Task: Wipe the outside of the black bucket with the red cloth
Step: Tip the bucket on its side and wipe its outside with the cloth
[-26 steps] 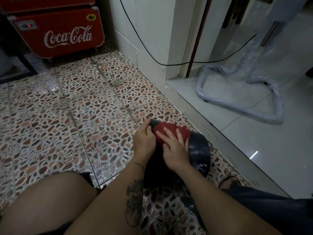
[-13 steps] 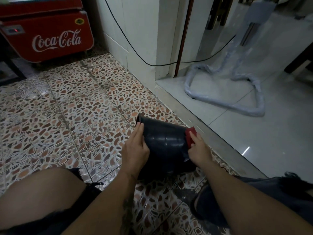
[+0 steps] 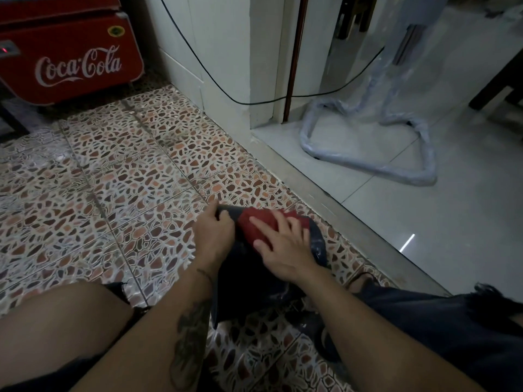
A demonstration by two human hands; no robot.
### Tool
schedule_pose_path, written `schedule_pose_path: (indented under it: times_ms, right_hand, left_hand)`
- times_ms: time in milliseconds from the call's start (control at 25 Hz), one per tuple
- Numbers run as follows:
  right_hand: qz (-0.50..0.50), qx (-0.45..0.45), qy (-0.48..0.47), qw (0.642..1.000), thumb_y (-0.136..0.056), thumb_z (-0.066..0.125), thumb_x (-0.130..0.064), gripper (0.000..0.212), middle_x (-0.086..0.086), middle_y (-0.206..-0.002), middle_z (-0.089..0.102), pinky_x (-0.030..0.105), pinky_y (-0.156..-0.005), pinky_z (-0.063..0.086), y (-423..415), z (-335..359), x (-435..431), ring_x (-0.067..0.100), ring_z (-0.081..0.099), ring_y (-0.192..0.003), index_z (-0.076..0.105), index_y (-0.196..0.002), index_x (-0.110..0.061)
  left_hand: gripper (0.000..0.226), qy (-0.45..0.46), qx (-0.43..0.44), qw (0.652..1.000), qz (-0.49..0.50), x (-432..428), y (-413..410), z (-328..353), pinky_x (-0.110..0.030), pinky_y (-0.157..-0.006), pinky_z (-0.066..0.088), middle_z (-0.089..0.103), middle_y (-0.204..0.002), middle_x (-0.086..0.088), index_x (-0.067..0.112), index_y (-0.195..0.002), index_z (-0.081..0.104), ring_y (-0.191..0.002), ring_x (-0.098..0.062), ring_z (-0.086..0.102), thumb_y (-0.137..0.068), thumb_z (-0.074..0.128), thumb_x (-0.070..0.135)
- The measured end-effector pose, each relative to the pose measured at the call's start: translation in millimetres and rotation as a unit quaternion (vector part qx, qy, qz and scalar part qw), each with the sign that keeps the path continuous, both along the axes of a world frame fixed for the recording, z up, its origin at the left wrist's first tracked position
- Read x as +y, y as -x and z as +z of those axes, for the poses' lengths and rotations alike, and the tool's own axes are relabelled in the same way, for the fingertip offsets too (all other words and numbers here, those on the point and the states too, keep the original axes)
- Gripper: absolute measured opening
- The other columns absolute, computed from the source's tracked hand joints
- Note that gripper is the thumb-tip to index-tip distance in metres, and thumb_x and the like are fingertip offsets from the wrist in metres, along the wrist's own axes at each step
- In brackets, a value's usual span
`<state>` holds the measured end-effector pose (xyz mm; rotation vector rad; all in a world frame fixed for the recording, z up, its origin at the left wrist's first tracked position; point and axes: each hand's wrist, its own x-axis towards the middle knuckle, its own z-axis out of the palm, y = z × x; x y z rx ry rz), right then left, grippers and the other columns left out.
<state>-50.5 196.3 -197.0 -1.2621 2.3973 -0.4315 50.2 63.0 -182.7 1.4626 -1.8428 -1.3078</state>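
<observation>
Bucket: black bucket (image 3: 315, 240) lying on its side on the patterned floor (image 3: 127, 179), lower middle of the frame, between the person's legs.
Cloth: red cloth (image 3: 259, 226) spread on the bucket's upper side.
Right hand: right hand (image 3: 285, 250) flat on the cloth, fingers splayed, pressing it to the bucket.
Left hand: left hand (image 3: 213, 236) clasping the bucket's far end, thumb hooked over the edge.
Surroundings: red cooler (image 3: 65, 52) upper left; black cable (image 3: 223, 91) along the wall; plastic-wrapped stand (image 3: 368, 162) upper right.
</observation>
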Motion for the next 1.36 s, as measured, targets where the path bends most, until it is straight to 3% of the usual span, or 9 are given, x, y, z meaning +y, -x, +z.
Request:
schedule_pose_path:
  times_ms: [120, 320, 480, 640, 800, 920, 1040, 1200, 1360]
  right_hand:
    - [-0.070, -0.005, -0.054, 0.996, -0.102, 0.020, -0.057, 0.058, -0.002, -0.170, -0.013, 0.060, -0.119, -0.012, 25.7, -28.3, 15.8, 0.027, -0.019, -0.153, 0.002, -0.157, -0.049]
    - [-0.168, -0.004, -0.069, 0.983, -0.103, 0.016, -0.051, 0.060, 0.002, -0.170, -0.013, 0.057, -0.121, -0.011, 32.1, -32.1, 24.5, 0.029, -0.020, -0.153, 0.000, -0.159, -0.041]
    - [-0.027, 0.013, 0.000, 1.000, -0.100, 0.022, -0.046, 0.063, -0.002, -0.169, -0.016, 0.050, -0.118, -0.019, -17.9, -14.3, -9.1, 0.030, -0.022, -0.152, 0.000, -0.159, -0.040]
    - [0.052, -0.012, 0.026, 0.998, -0.097, 0.026, -0.042, 0.062, -0.004, -0.170, 0.009, 0.052, -0.122, -0.009, -11.1, -3.5, -44.1, 0.025, -0.004, -0.155, 0.016, -0.158, -0.042]
    - [-0.018, -0.008, -0.024, 1.000, -0.098, 0.019, -0.043, 0.059, -0.003, -0.169, 0.016, 0.055, -0.122, -0.003, 29.2, -17.3, -41.3, 0.025, 0.004, -0.155, 0.020, -0.157, -0.040]
    - [-0.084, -0.007, -0.075, 0.994, -0.101, 0.017, -0.043, 0.058, 0.000, -0.171, 0.007, 0.058, -0.122, -0.005, 41.6, -19.4, -22.5, 0.030, -0.003, -0.155, 0.012, -0.159, -0.041]
    - [-0.039, -0.003, -0.016, 0.999, -0.100, 0.024, -0.041, 0.060, -0.003, -0.171, 0.000, 0.058, -0.121, -0.009, 3.6, -11.3, -25.6, 0.031, -0.010, -0.155, 0.009, -0.158, -0.046]
    - [0.042, 0.018, 0.079, 0.996, -0.097, 0.033, -0.041, 0.065, -0.006, -0.170, 0.000, 0.052, -0.121, -0.014, -29.2, -18.1, -10.5, 0.021, -0.015, -0.154, 0.010, -0.157, -0.048]
    - [-0.078, 0.017, 0.042, 0.996, -0.099, 0.030, -0.049, 0.063, -0.007, -0.170, -0.009, 0.054, -0.121, -0.013, 10.7, -45.0, 37.2, 0.017, -0.023, -0.152, 0.001, -0.155, -0.053]
  left_hand:
    - [0.055, 0.032, 0.012, 0.997, -0.068, 12.4, -15.5, -13.2, -0.044, -0.117, 0.027, 0.036, -0.156, 0.002, 0.027, -0.152, 0.034, -0.141, -0.020, 0.035, -0.098, 0.042, 0.024]
    - [0.048, 0.080, 0.031, 0.996, -0.008, 10.9, -8.9, -12.3, -0.041, -0.117, 0.028, 0.049, -0.149, 0.001, 0.021, -0.143, 0.051, -0.138, -0.018, 0.041, -0.096, 0.049, 0.016]
    - [0.041, 0.053, 0.023, 0.998, 0.003, 0.6, 1.3, -5.7, -0.030, -0.108, 0.033, 0.057, -0.140, -0.001, 0.021, -0.137, 0.058, -0.130, -0.021, 0.049, -0.098, 0.046, 0.018]
    - [0.043, 0.002, 0.067, 0.998, 0.020, -7.5, 1.6, -9.7, -0.037, -0.112, 0.035, 0.058, -0.140, 0.002, 0.025, -0.135, 0.060, -0.130, -0.017, 0.049, -0.098, 0.038, 0.025]
    - [0.043, 0.002, 0.061, 0.998, 0.006, -12.5, 4.5, -13.2, -0.035, -0.113, 0.034, 0.053, -0.144, 0.000, 0.021, -0.140, 0.055, -0.132, -0.017, 0.047, -0.100, 0.038, 0.021]
    - [0.045, -0.012, 0.039, 0.999, -0.009, -19.3, 14.0, -9.9, -0.034, -0.115, 0.030, 0.047, -0.149, -0.003, 0.016, -0.144, 0.049, -0.135, -0.020, 0.043, -0.102, 0.035, 0.021]
    - [0.046, -0.041, 0.033, 0.999, -0.013, -25.2, 21.4, -11.3, -0.040, -0.113, 0.034, 0.047, -0.149, -0.005, 0.017, -0.145, 0.047, -0.132, -0.022, 0.047, -0.102, 0.033, 0.023]
    - [0.045, -0.037, 0.028, 0.999, -0.014, -34.8, 27.7, -13.3, -0.035, -0.116, 0.028, 0.046, -0.150, -0.006, 0.011, -0.145, 0.046, -0.137, -0.022, 0.042, -0.102, 0.035, 0.018]
    - [0.045, -0.053, 0.022, 0.998, -0.010, -43.7, 34.8, -11.8, -0.039, -0.118, 0.026, 0.045, -0.151, -0.005, 0.012, -0.145, 0.047, -0.139, -0.022, 0.040, -0.102, 0.035, 0.019]
